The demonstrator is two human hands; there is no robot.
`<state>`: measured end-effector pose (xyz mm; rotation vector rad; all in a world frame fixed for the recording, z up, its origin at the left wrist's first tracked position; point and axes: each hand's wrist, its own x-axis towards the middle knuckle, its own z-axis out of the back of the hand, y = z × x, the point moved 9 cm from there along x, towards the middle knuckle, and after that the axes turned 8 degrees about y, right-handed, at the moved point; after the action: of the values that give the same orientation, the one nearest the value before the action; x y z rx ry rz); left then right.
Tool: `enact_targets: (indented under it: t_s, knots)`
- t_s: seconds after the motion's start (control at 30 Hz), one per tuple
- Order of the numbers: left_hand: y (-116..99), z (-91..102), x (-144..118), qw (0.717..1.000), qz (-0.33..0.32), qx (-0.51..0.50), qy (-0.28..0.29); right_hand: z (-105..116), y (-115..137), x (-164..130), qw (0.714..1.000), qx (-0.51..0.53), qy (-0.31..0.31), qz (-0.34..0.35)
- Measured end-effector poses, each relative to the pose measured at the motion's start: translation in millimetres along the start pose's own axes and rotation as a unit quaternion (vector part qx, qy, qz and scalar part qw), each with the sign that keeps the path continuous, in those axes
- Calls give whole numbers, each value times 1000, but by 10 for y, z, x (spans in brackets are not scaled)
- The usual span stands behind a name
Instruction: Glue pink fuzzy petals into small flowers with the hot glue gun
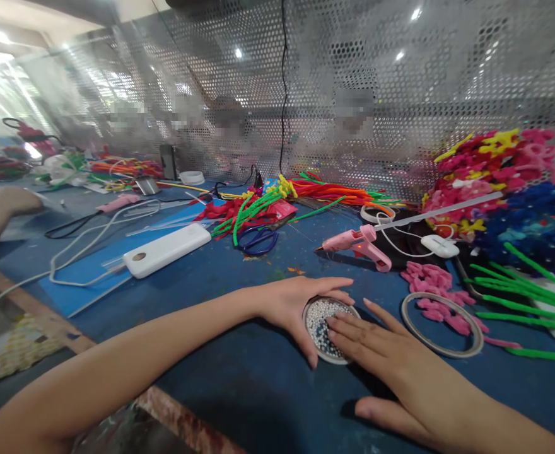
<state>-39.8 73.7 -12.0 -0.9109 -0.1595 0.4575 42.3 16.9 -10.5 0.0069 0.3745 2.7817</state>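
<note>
Head view: Clock positions are read from the ring [335, 361] of beads [321, 313], located on the blue table [202, 366] between the two hands. White and dark beads lie inside the ring; whether it has a base cannot be told.

Left hand [289, 306]: placed at 10 o'clock, curved around the ring's outer side. Thumb and fingers are spread, the thumb at 7 o'clock, the fingers at 12 o'clock.

Right hand [400, 359]: enters from 4 o'clock, palm down. The middle fingers lie close together over the beads; the thumb and little finger stand apart. Whether a bead is pinched cannot be told.

Surrounding items: a pink glue gun [353, 241] at 1 o'clock, pink fuzzy pieces [424, 275] at 2 o'clock, a tape roll [479, 340] at 3 o'clock, a white box [171, 249] at 10 o'clock, and scissors [261, 244] at 11 o'clock.
</note>
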Motion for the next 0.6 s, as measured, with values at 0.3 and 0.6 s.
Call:
enact_targets:
  t_s: [0.3,0.6]
  knots:
    - [-105,400,-327,990,-23,56,-127,67,-73,-175,988,-61,-137,-22]
    - [-4,68,-623,832,203,516,-10,101,-60,-178,983,-83,-164,-13]
